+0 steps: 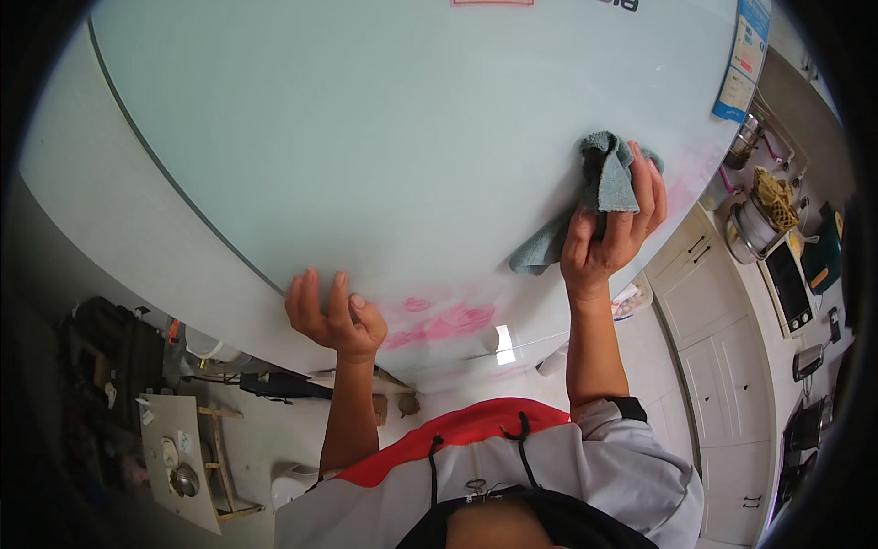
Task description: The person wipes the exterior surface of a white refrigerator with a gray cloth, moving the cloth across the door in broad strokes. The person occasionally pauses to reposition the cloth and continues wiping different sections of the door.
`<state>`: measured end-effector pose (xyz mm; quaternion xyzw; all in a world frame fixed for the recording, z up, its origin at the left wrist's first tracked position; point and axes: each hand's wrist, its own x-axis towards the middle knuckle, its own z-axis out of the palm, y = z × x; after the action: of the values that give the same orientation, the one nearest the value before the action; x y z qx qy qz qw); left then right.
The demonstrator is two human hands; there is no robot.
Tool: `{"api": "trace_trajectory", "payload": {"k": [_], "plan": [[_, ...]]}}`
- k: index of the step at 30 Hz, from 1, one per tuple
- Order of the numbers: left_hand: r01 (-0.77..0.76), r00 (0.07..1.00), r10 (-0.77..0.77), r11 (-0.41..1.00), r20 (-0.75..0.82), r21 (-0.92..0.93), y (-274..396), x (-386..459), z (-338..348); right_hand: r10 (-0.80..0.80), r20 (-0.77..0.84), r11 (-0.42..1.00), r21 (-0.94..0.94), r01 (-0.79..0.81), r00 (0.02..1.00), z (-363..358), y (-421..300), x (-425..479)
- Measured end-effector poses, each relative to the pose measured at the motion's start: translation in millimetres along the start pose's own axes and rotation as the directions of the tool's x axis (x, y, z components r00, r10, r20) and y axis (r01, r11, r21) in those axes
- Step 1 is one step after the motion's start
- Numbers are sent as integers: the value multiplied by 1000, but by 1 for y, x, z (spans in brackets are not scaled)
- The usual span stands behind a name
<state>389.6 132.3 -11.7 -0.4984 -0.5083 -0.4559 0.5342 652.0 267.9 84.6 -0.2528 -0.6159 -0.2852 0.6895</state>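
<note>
Before me stands a pale, glossy refrigerator door (pixel 384 151) with a pink flower print (pixel 453 322). My right hand (pixel 614 226) grips a bunched grey-green cloth (pixel 610 171) against the right part of the door. A loose end of the cloth hangs below and to the left of the fingers. My left hand (pixel 336 316) holds nothing. Its fingers are apart and slightly curled, beside the flower print and close to the door's left edge. Whether its fingertips touch the panel I cannot tell.
A blue-edged printed label (pixel 742 62) is stuck at the door's upper right. White kitchen cabinets (pixel 727 370) line the right side, with stacked pots (pixel 751 226) and a microwave oven (pixel 789 281) on the counter. A small table (pixel 171 446) holding a metal bowl (pixel 184 480) stands lower left.
</note>
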Motion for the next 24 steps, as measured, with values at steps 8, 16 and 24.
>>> {"api": "trace_trajectory", "payload": {"k": [8, 16, 24], "plan": [[7, 1000, -7, 1000, 2, -14, -1, -1, 2, -260, 208, 960, 158, 230, 943, -9, -38, -80], [4, 1000, -4, 1000, -18, -12, 0, -2, 1, -64, 65, 998, 5, 64, 996, -10, 2, -22], [-10, 1000, 10, 1000, -14, -8, -1, 0, 1, 11, 95, 1000, 28, -13, 995, -6, -21, -45]]}}
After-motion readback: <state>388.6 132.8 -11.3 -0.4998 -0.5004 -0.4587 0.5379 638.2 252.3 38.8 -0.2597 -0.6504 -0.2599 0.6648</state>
